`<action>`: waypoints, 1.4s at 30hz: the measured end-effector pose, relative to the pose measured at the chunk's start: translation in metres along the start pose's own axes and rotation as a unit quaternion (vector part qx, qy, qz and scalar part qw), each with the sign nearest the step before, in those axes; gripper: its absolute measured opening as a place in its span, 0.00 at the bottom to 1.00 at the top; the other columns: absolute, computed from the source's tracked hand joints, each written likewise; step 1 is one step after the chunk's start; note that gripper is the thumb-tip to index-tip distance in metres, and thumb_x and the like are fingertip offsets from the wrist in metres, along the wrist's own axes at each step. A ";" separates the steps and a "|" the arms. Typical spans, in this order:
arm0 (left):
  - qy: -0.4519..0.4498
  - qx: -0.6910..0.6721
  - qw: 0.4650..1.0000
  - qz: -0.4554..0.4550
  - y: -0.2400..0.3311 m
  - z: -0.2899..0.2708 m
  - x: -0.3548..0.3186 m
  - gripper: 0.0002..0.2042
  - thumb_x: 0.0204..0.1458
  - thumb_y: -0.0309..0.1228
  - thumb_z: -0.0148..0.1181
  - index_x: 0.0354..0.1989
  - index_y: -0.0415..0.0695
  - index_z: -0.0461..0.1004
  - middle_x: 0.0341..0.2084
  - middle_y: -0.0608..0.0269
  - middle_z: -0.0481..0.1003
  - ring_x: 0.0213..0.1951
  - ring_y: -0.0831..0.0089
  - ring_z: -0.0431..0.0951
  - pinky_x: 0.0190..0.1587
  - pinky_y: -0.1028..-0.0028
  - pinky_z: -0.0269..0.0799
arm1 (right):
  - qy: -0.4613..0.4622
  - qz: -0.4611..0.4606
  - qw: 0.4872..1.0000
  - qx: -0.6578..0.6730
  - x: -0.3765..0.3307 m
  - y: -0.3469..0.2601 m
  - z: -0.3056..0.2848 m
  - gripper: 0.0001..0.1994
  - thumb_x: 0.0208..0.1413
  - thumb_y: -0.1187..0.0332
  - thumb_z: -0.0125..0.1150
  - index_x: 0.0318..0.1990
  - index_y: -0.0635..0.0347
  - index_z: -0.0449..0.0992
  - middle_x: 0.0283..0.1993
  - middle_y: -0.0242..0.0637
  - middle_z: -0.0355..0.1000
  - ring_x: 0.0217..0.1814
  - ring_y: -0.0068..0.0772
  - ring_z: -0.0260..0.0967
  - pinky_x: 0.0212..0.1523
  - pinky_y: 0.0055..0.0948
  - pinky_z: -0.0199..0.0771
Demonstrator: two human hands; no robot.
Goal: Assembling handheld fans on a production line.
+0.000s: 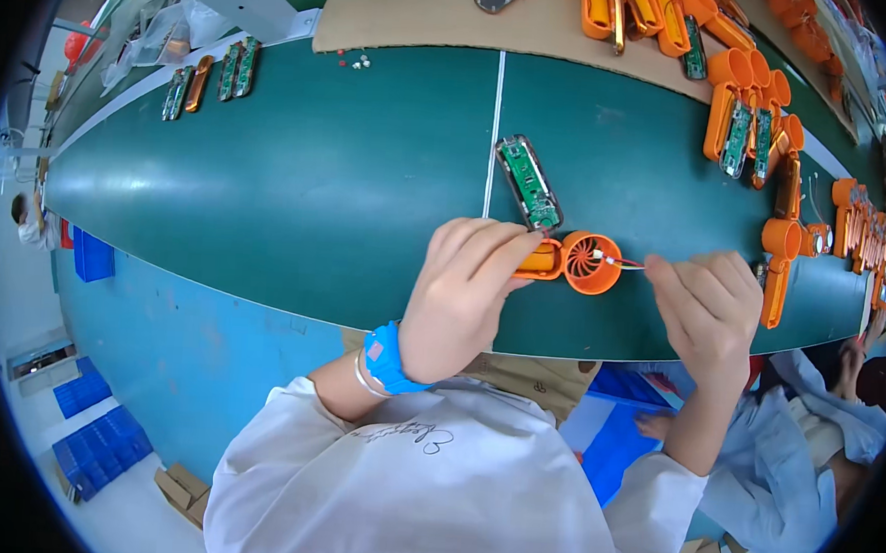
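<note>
My left hand (467,293) is closed around the handle end of an orange plastic fan housing (591,287). The housing has a round, slotted cup at its right end and an orange cell in its handle. Red and white wires (627,263) with a small white connector run out of the cup. My right hand (712,311) pinches their far end between thumb and fingertips. Just beyond the housing lies a green circuit board (530,186) in a dark-edged, see-through cover, its lower end close to my left fingers.
Several orange housings (783,237) and boards line the right side; more lie on a cardboard sheet (416,20) at the back. Boards in covers (238,69) sit at the far left. A co-worker's sleeve (773,474) shows at the lower right. Blue crates (103,449) stand on the floor.
</note>
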State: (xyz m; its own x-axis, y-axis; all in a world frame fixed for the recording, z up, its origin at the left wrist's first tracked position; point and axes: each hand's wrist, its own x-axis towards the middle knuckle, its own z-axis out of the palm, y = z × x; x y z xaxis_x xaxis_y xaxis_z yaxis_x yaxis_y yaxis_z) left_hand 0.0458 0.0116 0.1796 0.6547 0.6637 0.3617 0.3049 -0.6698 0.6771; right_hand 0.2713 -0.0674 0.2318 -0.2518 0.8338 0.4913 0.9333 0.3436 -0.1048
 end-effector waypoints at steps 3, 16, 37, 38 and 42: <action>-0.018 -0.004 1.000 -0.005 -0.005 -0.006 -0.004 0.21 0.38 0.17 0.62 0.45 0.38 0.71 0.42 0.53 0.70 0.43 0.55 0.70 0.49 0.60 0.64 | -0.024 -0.012 0.999 0.039 0.000 -0.002 0.005 0.12 0.30 0.75 0.63 0.29 0.63 0.78 0.23 0.30 0.66 0.24 0.28 0.64 0.24 0.27 0.62; 0.005 0.031 0.999 0.027 0.007 0.001 0.000 0.17 0.37 0.20 0.66 0.40 0.41 0.76 0.44 0.54 0.70 0.47 0.56 0.71 0.51 0.56 0.67 | -0.048 -0.025 0.995 0.079 0.003 0.000 0.007 0.14 0.29 0.72 0.61 0.30 0.64 0.78 0.25 0.30 0.67 0.26 0.28 0.65 0.25 0.28 0.65; -0.019 -0.126 0.991 0.051 0.027 -0.006 -0.026 0.12 0.39 0.19 0.65 0.34 0.40 0.75 0.32 0.62 0.73 0.36 0.65 0.71 0.39 0.67 0.65 | 0.024 -0.050 0.992 0.114 -0.026 -0.036 -0.001 0.14 0.28 0.70 0.61 0.29 0.61 0.80 0.23 0.29 0.67 0.24 0.27 0.64 0.24 0.26 0.64; -0.018 -0.125 0.991 0.050 0.026 -0.006 -0.028 0.12 0.39 0.19 0.65 0.34 0.40 0.75 0.32 0.62 0.73 0.36 0.65 0.71 0.39 0.67 0.65 | 0.025 -0.051 0.992 0.115 -0.026 -0.037 -0.001 0.14 0.28 0.70 0.61 0.29 0.61 0.80 0.23 0.29 0.67 0.24 0.27 0.64 0.24 0.26 0.64; -0.011 -0.138 0.989 0.059 0.021 -0.007 -0.028 0.12 0.39 0.20 0.66 0.35 0.40 0.75 0.33 0.61 0.73 0.37 0.64 0.72 0.39 0.68 0.65 | 0.020 -0.054 0.991 0.125 -0.025 -0.037 0.003 0.13 0.29 0.72 0.63 0.29 0.61 0.80 0.23 0.30 0.67 0.24 0.27 0.64 0.23 0.27 0.64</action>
State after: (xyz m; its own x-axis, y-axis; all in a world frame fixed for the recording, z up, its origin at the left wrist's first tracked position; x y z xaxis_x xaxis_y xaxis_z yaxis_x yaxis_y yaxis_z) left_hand 0.0291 -0.0193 0.1882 0.6897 0.5774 0.4369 0.0265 -0.6232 0.7816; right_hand 0.2421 -0.0994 0.2213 -0.3313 0.7707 0.5443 0.8079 0.5297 -0.2582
